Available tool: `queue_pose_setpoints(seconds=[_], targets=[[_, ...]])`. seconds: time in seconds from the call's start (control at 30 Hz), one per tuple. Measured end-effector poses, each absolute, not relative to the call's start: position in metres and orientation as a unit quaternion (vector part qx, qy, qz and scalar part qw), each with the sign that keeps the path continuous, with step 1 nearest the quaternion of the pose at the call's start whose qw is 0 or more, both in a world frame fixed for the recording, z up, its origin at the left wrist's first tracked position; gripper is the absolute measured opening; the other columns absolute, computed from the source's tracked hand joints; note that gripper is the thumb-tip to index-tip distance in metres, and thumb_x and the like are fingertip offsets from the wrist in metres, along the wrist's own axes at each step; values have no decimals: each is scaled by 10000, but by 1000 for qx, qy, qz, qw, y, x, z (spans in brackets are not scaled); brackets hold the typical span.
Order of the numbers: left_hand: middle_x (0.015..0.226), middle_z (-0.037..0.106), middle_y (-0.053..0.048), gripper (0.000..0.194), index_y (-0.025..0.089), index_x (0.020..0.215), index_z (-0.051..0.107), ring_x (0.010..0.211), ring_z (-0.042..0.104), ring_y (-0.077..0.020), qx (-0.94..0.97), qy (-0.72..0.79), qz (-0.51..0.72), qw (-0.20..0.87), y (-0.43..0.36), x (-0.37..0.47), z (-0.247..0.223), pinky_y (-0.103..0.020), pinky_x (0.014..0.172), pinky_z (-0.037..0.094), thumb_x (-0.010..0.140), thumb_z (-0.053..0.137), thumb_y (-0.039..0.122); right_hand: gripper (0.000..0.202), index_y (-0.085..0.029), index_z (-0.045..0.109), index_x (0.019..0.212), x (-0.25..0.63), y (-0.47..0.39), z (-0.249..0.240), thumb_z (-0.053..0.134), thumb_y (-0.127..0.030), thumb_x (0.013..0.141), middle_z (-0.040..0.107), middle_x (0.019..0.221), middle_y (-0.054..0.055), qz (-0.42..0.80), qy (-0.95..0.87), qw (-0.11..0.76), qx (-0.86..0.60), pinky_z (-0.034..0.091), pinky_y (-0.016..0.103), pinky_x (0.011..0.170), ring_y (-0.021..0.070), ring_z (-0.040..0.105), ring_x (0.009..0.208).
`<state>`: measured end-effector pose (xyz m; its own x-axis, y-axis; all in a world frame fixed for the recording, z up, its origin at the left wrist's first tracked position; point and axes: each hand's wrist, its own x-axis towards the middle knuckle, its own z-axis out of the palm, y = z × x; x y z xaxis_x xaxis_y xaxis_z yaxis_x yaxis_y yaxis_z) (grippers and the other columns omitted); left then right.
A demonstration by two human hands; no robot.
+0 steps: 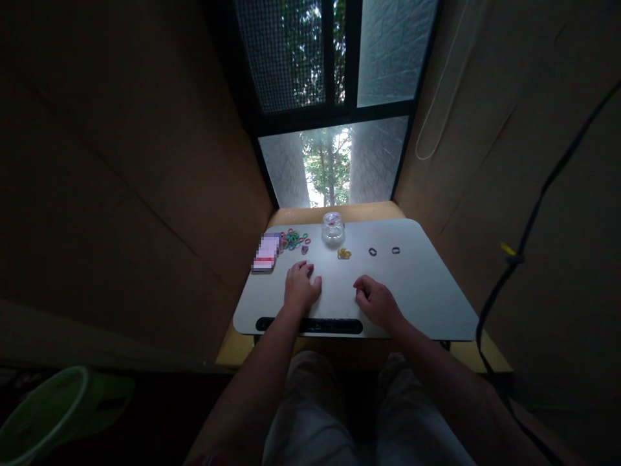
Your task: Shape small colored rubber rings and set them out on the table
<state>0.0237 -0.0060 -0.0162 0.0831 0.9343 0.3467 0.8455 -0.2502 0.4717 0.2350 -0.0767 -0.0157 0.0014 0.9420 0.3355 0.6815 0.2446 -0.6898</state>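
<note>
My left hand [301,286] rests over the white lap table [427,298] with its fingers apart and bent downward, and nothing shows in it. Just beyond its fingertips lies a small purple band [304,250], close to a loose pile of coloured hair ties [292,240]. My right hand [377,301] is curled, with the fingers drawn in; whatever they hold, if anything, is hidden. A small heap of yellow hair ties [344,254] lies between and beyond the hands. Farther right are two dark hair ties, one [372,252] nearer the heap and another [396,250] to its right.
A clear plastic jar [333,230] stands near the table's back edge. At the left edge lies a phone-like item [266,252], blurred out. A black slot [334,325] runs along the front. A dark cord [504,265] hangs at right; a green bin [72,401] stands lower left.
</note>
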Motion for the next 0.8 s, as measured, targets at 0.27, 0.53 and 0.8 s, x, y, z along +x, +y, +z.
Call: queue_pose_setpoints(seconds=[0.27, 0.53, 0.8], targets=[[1386, 417, -186, 601, 124, 1272, 517, 1181, 526, -286, 698, 663, 234, 137, 37, 11, -4, -387, 1015, 415, 759, 597, 427, 159, -200, 585, 863, 235, -75, -14, 452, -187, 775, 596, 694, -2, 173, -688, 385, -591, 373, 245, 610, 139, 533, 620], [1460, 351, -234, 656, 98, 1262, 519, 1327, 396, -337, 695, 671, 231, 115, 81, -11, 0, -402, 1088, 342, 688, 689, 364, 163, -197, 589, 864, 234, -75, -14, 457, -185, 769, 575, 671, -10, 172, -687, 378, -597, 355, 245, 599, 136, 519, 608], [1326, 504, -262, 552, 52, 1213, 561, 1269, 463, -324, 708, 679, 171, 88, 91, -12, 3, -391, 1041, 369, 784, 551, 400, 167, -193, 596, 858, 234, -75, -14, 454, -182, 771, 580, 670, -9, 170, -684, 382, -597, 350, 245, 592, 134, 509, 592]])
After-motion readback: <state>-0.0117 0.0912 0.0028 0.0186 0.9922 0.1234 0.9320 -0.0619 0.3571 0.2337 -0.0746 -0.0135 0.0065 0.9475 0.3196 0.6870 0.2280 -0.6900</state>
